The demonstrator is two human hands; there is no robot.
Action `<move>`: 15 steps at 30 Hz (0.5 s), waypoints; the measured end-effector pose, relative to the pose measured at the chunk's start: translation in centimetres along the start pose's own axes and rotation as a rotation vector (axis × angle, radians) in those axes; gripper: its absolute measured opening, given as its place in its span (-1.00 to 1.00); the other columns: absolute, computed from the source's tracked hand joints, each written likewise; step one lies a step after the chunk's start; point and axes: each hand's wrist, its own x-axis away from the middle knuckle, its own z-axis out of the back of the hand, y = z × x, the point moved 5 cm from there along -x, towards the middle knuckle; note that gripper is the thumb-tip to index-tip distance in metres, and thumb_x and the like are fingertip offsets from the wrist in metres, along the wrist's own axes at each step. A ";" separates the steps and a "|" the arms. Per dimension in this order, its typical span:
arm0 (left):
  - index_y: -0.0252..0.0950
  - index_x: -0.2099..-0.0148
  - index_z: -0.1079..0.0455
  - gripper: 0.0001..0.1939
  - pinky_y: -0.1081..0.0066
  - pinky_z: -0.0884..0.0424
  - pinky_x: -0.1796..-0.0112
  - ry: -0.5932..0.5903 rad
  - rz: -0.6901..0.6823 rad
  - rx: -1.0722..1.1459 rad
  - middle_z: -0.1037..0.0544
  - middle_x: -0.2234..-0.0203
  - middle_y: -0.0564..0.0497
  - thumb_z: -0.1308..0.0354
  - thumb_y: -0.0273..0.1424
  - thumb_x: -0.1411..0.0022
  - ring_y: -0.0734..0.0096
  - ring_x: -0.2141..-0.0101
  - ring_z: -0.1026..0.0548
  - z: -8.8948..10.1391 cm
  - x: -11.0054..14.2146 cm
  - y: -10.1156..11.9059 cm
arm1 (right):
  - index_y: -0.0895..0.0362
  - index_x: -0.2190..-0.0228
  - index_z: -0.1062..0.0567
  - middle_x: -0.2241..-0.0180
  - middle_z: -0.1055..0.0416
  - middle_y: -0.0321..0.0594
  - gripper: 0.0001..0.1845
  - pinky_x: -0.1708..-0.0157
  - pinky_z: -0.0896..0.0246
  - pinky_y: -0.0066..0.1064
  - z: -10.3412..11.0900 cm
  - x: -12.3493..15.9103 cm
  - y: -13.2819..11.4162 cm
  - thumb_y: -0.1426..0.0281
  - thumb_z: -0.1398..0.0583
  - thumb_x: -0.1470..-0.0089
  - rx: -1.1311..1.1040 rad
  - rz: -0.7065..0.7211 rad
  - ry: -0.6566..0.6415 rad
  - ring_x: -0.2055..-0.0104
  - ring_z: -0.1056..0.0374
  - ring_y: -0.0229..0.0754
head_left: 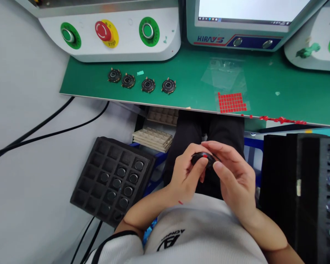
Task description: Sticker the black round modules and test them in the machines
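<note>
Black disc [209, 160], red spot [205, 156]; red sticker sheet [232, 102], gridded; green tabletop [192, 80]; white shirt [209, 231], black print [169, 242]

On the bench [189, 73], four watches [148, 84] lie left of a sticker sheet [232, 103], before a panel [126, 36]; a monitor [243, 31] stands right. A disc [198, 156] sits over the lap [185, 126], between left tray [95, 172] and right tray [322, 194].

Below the frame's centre, the fingers [198, 168] of the left hand [183, 174] cover part of a round black piece [196, 158]; whether the right hand [238, 179] touches it is unclear. The top edge crops the screen [244, 10], the right edge a dark tray [323, 194]. Small lettering on the shirt [206, 223], bottom centre, is too blurred to read.
</note>
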 end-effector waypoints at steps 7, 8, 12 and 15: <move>-0.25 0.00 -0.30 -0.81 0.39 -0.43 0.20 -0.007 -0.294 -0.433 -0.51 0.23 -0.05 0.06 -0.41 -0.41 0.40 0.23 -0.50 -0.6 0.1 2.4 | -0.03 0.09 -0.54 0.02 -0.52 -0.23 -0.73 -0.09 -0.37 -0.24 -0.9 -0.2 0.1 0.38 -0.21 -0.16 -0.128 -0.030 -0.085 -0.05 -0.43 -0.15; -0.25 -0.01 -0.30 -0.81 0.39 -0.44 0.18 -0.014 -0.320 -0.462 -0.52 0.22 -0.05 0.06 -0.42 -0.40 0.39 0.20 -0.51 -0.7 0.1 2.6 | -0.03 0.10 -0.54 0.03 -0.52 -0.24 -0.74 -0.07 -0.37 -0.27 -1.0 -0.2 0.1 0.39 -0.21 -0.16 -0.152 -0.032 -0.092 -0.05 -0.43 -0.16; -0.27 -0.03 -0.29 -0.78 0.36 -0.48 0.13 -0.021 -0.436 -0.581 -0.55 0.19 -0.09 0.06 -0.45 -0.39 0.36 0.16 -0.55 -1.2 0.2 3.0 | 0.00 0.17 -0.56 0.10 -0.50 -0.26 -0.78 -0.03 -0.38 -0.34 -1.4 0.1 0.0 0.41 -0.18 -0.14 -0.226 0.019 -0.035 0.02 -0.44 -0.20; -0.31 -0.06 -0.27 -0.76 0.34 -0.50 0.10 -0.038 -0.527 -0.651 -0.58 0.19 -0.13 0.07 -0.44 -0.39 0.33 0.14 -0.56 -1.9 0.2 3.1 | -0.01 0.23 -0.57 0.18 -0.47 -0.26 -0.78 0.01 -0.41 -0.31 -1.5 0.6 0.0 0.40 -0.15 -0.11 -0.262 0.074 0.101 0.10 -0.43 -0.21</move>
